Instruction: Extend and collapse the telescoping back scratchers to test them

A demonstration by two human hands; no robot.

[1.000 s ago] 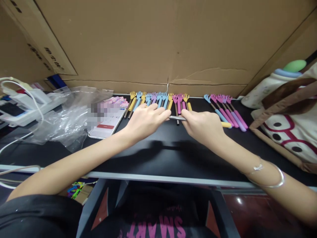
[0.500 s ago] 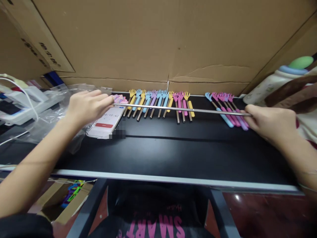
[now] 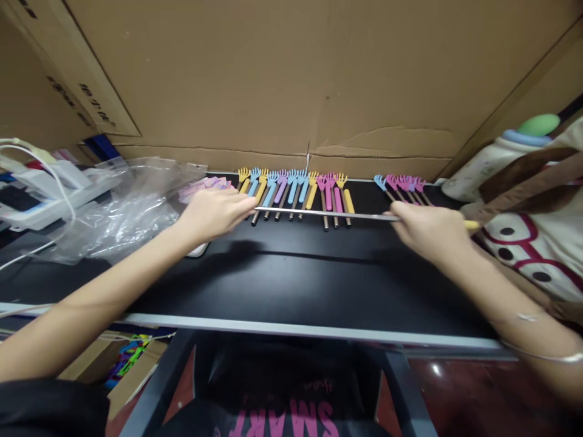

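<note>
Above the desk I hold a telescopic back scratcher (image 3: 325, 213), its thin metal rod stretched level between my hands. My left hand (image 3: 216, 213) is closed round the left end, whose tip is hidden by the fingers. My right hand (image 3: 430, 233) grips the rod farther right, and a yellow end pokes out beyond it. Behind the rod lies a row of small back scratchers (image 3: 291, 188) with claw heads in yellow, blue, purple and pink. A second group of back scratchers (image 3: 403, 185) lies behind my right hand, partly covered by it.
At the left, clear plastic bags (image 3: 132, 200) lie beside a white power strip (image 3: 40, 194) with cables. A phone (image 3: 198, 250) is mostly hidden under my left forearm. A bottle (image 3: 494, 158) and a plush-like bag (image 3: 537, 243) stand at right. Cardboard (image 3: 273, 79) walls the back.
My hands have come closer together, the left moving right and the right moving left. Less rod shows between them, and the yellow end now shows past my right hand.
</note>
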